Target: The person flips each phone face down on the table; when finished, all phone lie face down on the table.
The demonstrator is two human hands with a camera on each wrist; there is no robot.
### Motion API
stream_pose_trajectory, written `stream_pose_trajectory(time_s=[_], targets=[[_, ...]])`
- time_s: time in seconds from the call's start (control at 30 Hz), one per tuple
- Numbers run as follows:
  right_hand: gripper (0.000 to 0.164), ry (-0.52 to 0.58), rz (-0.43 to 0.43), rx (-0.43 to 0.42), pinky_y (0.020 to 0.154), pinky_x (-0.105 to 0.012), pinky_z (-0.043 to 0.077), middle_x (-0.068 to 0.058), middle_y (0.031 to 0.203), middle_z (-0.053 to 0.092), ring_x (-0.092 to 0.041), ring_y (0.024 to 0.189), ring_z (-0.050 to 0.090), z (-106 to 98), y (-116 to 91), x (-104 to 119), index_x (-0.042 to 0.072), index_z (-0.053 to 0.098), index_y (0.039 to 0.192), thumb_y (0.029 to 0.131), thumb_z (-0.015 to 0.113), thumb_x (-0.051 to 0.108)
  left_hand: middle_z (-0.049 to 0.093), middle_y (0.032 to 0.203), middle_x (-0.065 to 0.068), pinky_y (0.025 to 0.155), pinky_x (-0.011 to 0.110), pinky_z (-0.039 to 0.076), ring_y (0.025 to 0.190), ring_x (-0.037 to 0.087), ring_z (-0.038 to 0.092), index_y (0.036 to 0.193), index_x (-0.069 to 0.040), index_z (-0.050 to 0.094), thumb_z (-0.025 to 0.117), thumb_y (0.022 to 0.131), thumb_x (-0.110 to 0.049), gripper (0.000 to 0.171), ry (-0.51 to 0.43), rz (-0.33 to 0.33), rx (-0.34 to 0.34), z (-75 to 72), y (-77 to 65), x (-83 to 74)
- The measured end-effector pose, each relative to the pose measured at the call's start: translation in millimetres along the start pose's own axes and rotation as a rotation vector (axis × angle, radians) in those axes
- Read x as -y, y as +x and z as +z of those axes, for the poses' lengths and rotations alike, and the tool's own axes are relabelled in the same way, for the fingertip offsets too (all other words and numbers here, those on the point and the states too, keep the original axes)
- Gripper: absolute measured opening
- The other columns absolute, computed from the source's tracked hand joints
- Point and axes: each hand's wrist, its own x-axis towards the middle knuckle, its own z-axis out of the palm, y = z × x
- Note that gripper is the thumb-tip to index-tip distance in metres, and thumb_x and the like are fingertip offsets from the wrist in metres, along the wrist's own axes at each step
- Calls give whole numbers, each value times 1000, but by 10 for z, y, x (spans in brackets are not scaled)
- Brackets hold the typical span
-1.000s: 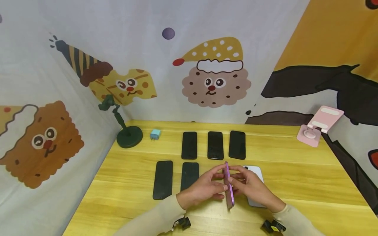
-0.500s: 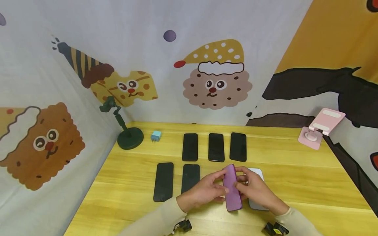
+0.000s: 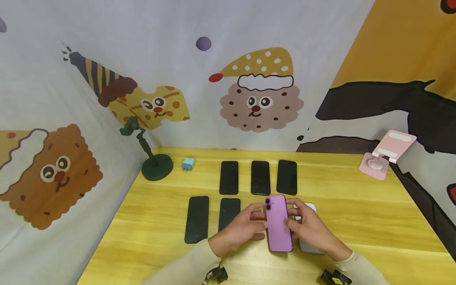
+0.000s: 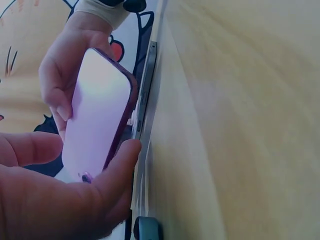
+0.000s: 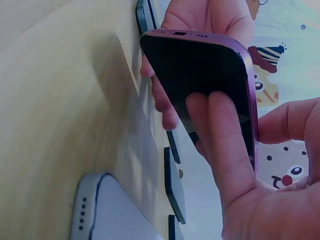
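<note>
Purple phone held up in front of the person, above the table, near the middle of the work area. Back faces the head camera; paired lenses at its upper left corner. Dark screen visible from the right wrist view.

Right hand: grip narrow, holding the purple phone by its right side. Two fingers lie against the screen, one digit on the side edge.

Left hand: grip fairly wide, digits apart and loosely bent beside the phone's left edge. Whether they touch it, cannot tell.

Surroundings: white phone flat on the table under the right hand, partly covered by it. Front row, left side: two dark phones, the outer one near the left sleeve, the inner one partly covered by the left hand. Back row: three black phones, left, middle and right, lying apart from one another.

Far left: green stand with a blue charger near its base. Far right: pink folding stand. Behind the table hangs a white cloth printed with cartoon biscuits and cheese
</note>
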Motion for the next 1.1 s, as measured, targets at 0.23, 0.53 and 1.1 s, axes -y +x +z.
stream_pose_trajectory(time_s=[0.23, 0.53, 1.1], targets=[[61, 61, -3, 38, 63, -47, 66, -23, 110, 65, -27, 84, 74, 1, 13, -53, -3, 31, 156, 104, 62, 7, 60, 130, 17, 92, 47, 63, 105, 24, 70, 159, -13, 44, 66, 100, -1, 64, -42, 24, 11, -42, -11, -5], [71, 67, 10, 26, 61, -43, 65, -23, 106, 60, -18, 75, 68, -35, 67, -139, -7, 29, 161, 104, 67, 10, 57, 125, 15, 89, 42, 64, 102, 23, 67, 158, -16, 48, 70, 97, -4, 65, -61, 19, -19, -88, 12, 2], [67, -192, 10, 53, 61, -33, 64, -11, 90, 72, -20, 73, 74, -106, 228, -242, -12, 41, 154, 101, 73, 12, 57, 116, 12, 87, 40, 64, 101, 21, 67, 159, -14, 47, 68, 100, -7, 63, 5, 3, -53, -52, 40, -24]])
